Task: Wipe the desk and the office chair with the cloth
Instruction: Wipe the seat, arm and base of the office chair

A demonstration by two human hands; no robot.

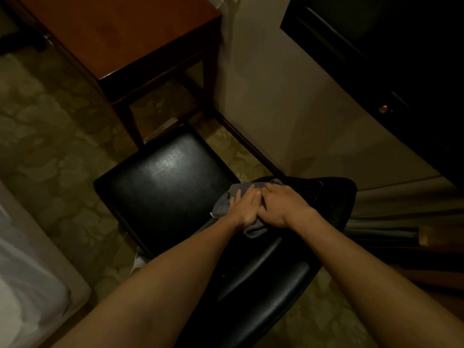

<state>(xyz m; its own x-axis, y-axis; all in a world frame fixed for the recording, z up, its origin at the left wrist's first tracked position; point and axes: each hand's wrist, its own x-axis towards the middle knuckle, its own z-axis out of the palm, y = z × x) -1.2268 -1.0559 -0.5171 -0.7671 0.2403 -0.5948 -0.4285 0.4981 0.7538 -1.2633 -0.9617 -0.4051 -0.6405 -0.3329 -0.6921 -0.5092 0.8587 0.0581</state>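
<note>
Both hands are on the grey cloth (222,203), which is bunched on the top edge of the black office chair (163,177), just right of the seat. The left hand (244,208) lies flat with straight fingers, pressing the cloth down. The right hand (280,207) sits touching it, but I can't tell whether it clutches the cloth or only presses. To do this well, I'd say spread the cloth flatter, run it along the whole top edge, then go down the backrest and over the shiny seat. The desk (120,31) stands far left, well apart.
</note>
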